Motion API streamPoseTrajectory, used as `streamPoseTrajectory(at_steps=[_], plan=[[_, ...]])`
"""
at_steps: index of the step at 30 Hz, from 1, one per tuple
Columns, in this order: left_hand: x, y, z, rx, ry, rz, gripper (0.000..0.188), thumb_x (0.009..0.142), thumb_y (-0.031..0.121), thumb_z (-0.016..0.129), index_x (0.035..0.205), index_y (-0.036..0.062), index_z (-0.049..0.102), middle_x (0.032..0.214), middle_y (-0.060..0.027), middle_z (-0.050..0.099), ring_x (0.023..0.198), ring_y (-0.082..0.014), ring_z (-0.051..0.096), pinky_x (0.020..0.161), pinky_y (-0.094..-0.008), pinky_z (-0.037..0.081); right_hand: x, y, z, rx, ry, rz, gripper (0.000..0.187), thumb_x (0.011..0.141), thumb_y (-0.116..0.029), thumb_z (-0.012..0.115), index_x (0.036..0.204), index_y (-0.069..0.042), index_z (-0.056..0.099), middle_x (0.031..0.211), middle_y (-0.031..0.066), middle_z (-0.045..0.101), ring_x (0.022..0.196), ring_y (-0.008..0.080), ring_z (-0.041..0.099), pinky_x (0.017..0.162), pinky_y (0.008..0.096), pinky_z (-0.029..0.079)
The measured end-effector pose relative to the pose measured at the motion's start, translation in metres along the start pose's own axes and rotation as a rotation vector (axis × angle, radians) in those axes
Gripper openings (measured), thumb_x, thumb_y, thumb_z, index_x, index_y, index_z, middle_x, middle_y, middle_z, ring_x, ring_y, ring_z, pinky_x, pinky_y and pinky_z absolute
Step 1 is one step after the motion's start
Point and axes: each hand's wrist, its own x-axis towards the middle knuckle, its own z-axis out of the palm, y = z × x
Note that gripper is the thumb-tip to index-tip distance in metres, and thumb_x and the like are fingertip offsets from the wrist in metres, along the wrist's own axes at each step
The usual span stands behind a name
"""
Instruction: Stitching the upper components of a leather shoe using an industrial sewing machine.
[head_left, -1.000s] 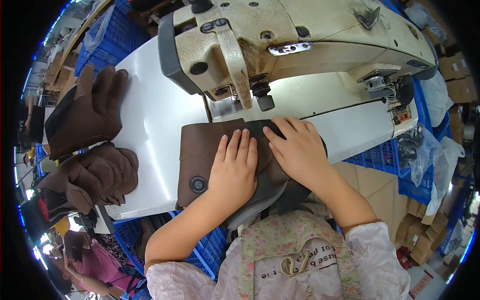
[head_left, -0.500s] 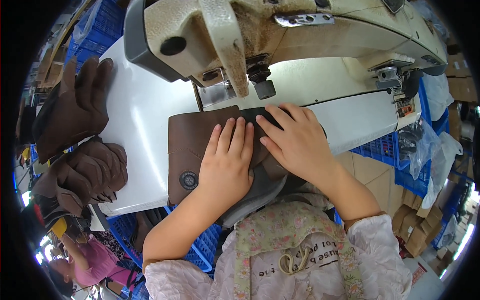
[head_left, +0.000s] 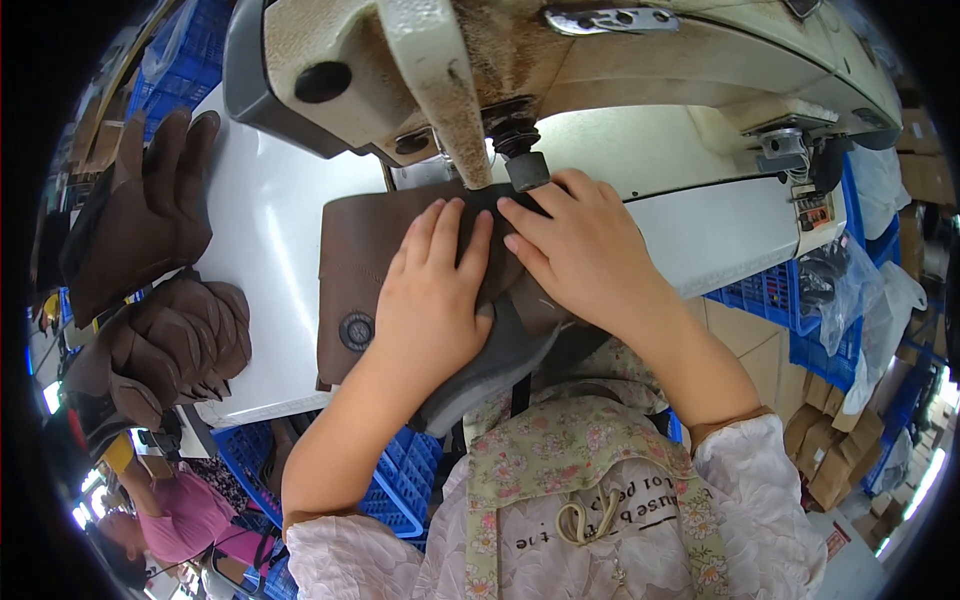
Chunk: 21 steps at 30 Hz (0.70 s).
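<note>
The left hand (head_left: 428, 292), fingers slightly parted, and right hand (head_left: 588, 248), fingers spread, lie on a brown-and-black leathery piece (head_left: 350, 240); a cream metal sewing machine (head_left: 640, 75) stands near.

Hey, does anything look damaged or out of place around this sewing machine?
Brown staining, perhaps rust or grime, marks the cream sewing machine around its lever, looking odd against its paler casing. The brown workpiece below shows no obvious damage.

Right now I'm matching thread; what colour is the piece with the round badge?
The piece is dark brown, best seen in the head view.
</note>
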Motion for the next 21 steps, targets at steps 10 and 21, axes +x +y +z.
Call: streamPoseTrajectory(at_steps=[10, 21], plan=[[0.014, -0.016, -0.005, 0.070, 0.025, -0.006, 0.077, 0.063, 0.009, 0.071, 0.139, 0.0081, 0.057, 0.143, -0.0204, 0.047, 0.129, -0.0396, 0.047, 0.109, -0.0469, 0.042, 0.021, 0.004, 0.010, -0.062, 0.065, -0.001, 0.017, 0.083, -0.025, 0.073, 0.086, -0.008, 0.074, 0.109, 0.0056, 0.067, 0.101, 0.0244, 0.058, 0.080, 0.0385, 0.049], [0.020, -0.020, -0.008, 0.044, 0.012, -0.006, 0.073, 0.063, 0.008, 0.069, 0.135, 0.0072, 0.059, 0.143, -0.0209, 0.047, 0.125, -0.0390, 0.050, 0.107, -0.0458, 0.043, 0.023, 0.005, 0.011, -0.075, 0.092, 0.015, 0.018, 0.083, -0.025, 0.073, 0.088, -0.008, 0.074, 0.113, 0.0061, 0.068, 0.102, 0.0242, 0.060, 0.080, 0.0387, 0.051]])
